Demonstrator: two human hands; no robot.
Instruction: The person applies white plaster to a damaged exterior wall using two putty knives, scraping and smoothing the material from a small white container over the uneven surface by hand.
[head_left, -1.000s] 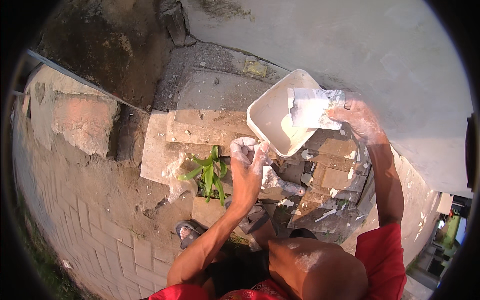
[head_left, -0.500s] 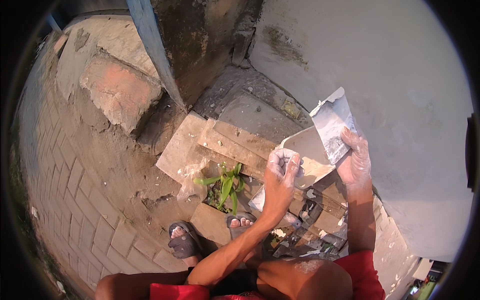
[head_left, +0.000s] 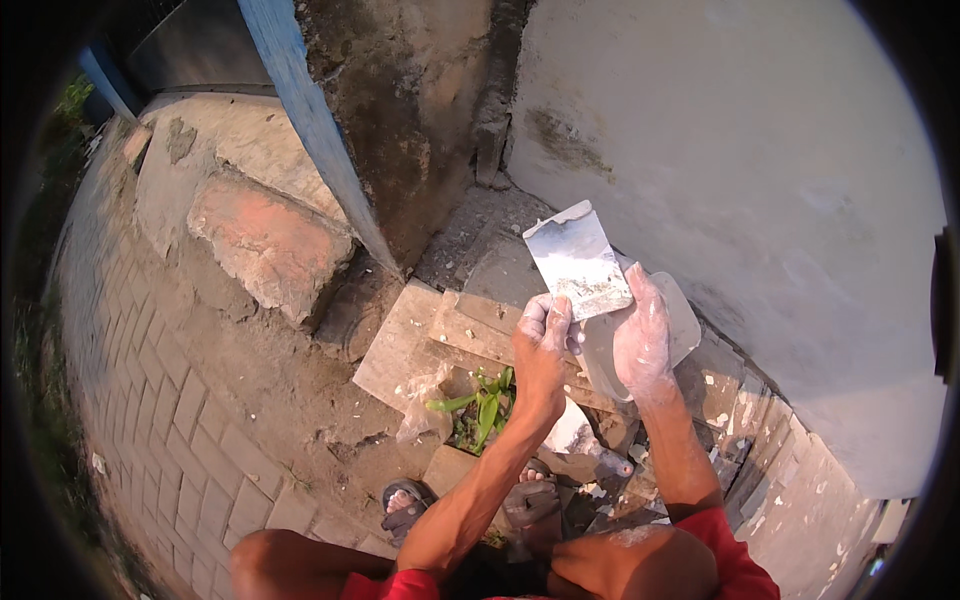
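Observation:
A flat rectangular scraper plate (head_left: 578, 262), pale and smeared with white paste along its far edge, is held up in front of me. My left hand (head_left: 542, 345) pinches its near edge between thumb and fingers. Beside the plate's right edge is my right hand (head_left: 643, 335), whitened with paste, its fingers stretched upward and close to the plate. Whether those fingers touch it I cannot tell. Partly hidden behind the right hand and plate is a white tub (head_left: 684, 318). Below my hands lies a white-smeared object (head_left: 572, 430).
A smooth grey wall (head_left: 760, 220) rises on the right. Tile slabs (head_left: 400, 335) lie ahead, with a green plant (head_left: 488, 408) and a crumpled plastic bag (head_left: 425, 402) near them. A broken concrete block (head_left: 270, 245) lies left of a blue-edged post (head_left: 320, 130).
The plate has come left and turned, passing from my right hand's grip to my left hand's pinch. My left hand was curled beside it before. The view has shifted slightly.

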